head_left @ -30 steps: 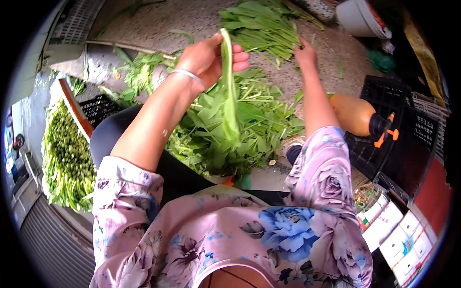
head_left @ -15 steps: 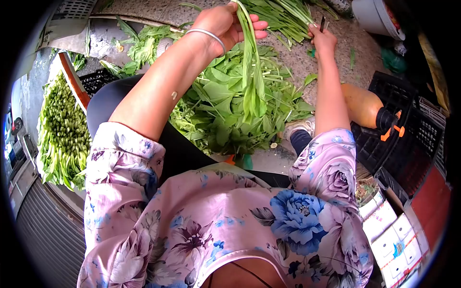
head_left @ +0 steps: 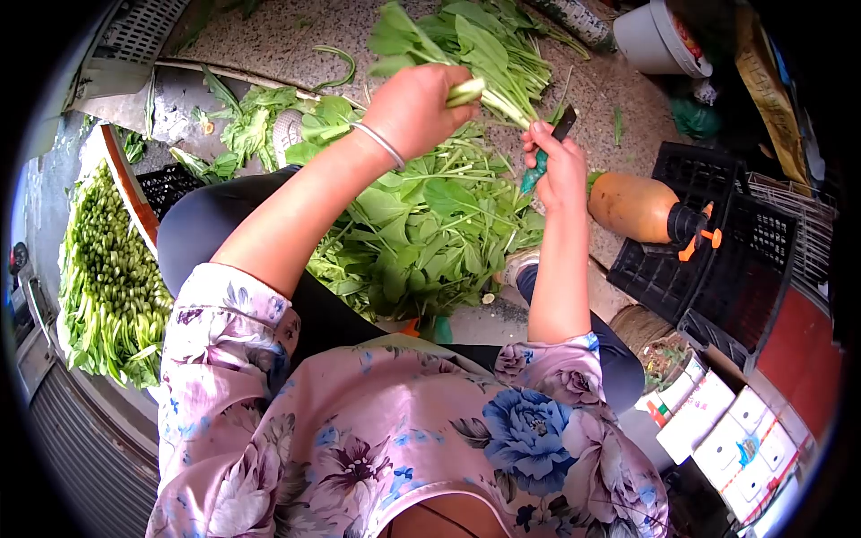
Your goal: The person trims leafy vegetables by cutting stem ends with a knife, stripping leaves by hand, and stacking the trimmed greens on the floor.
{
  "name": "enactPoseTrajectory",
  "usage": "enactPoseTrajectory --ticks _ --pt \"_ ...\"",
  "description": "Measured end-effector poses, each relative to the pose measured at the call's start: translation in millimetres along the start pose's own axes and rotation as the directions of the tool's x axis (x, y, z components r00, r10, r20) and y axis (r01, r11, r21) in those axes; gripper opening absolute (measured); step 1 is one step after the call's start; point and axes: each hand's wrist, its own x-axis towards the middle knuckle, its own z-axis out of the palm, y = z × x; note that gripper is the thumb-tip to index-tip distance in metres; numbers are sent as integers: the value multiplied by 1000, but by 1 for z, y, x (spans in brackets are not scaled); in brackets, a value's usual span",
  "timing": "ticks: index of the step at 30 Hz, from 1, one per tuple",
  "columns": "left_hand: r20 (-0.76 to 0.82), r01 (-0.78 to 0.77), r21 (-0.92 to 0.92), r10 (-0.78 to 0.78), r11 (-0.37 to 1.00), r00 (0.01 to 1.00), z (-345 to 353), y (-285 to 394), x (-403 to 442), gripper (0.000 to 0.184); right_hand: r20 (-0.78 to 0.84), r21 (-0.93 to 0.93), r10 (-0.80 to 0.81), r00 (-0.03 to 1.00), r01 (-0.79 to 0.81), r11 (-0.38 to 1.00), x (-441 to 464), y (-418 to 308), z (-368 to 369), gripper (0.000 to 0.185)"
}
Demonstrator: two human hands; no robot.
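Observation:
My left hand (head_left: 417,112), with a bangle at its wrist, is closed around a few leafy green stalks (head_left: 465,92); their pale ends point right. In my right hand (head_left: 558,161) is a small knife (head_left: 565,122) with a dark blade and a green-wrapped handle. The thumb and fingers of that hand also meet the stem end of a leafy green (head_left: 509,106), whose leaves reach up and left. Behind the hands lies a bunch of uncut-looking greens (head_left: 529,67). Below them is a large heap of loose leaves (head_left: 421,233).
At left stands a densely packed stack of greens (head_left: 112,269), stems outward. To the right are an orange spray bottle (head_left: 632,206), black crates (head_left: 664,269) and a white bucket (head_left: 659,40). White boxes (head_left: 740,448) sit at lower right. Loose leaves (head_left: 256,125) lie on the floor.
The drooping stalk no longer hangs from my left hand, which now grips stalks with fingers closed. My right hand has come back from the bunch with a leafy stem, nearer the left hand.

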Motion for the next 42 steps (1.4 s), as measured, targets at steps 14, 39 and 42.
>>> enactPoseTrajectory --ticks 14,39,42 --pt "15 -279 309 288 909 957 4 2 -18 18 271 490 150 951 -270 829 -35 15 6 15" --pt "297 65 418 -204 906 933 -15 -16 -16 28 245 -719 592 768 -266 643 -66 66 -5 39" --pt "131 74 574 -181 815 975 -12 -19 -22 28 -44 -703 161 986 -145 697 -24 78 -19 31"
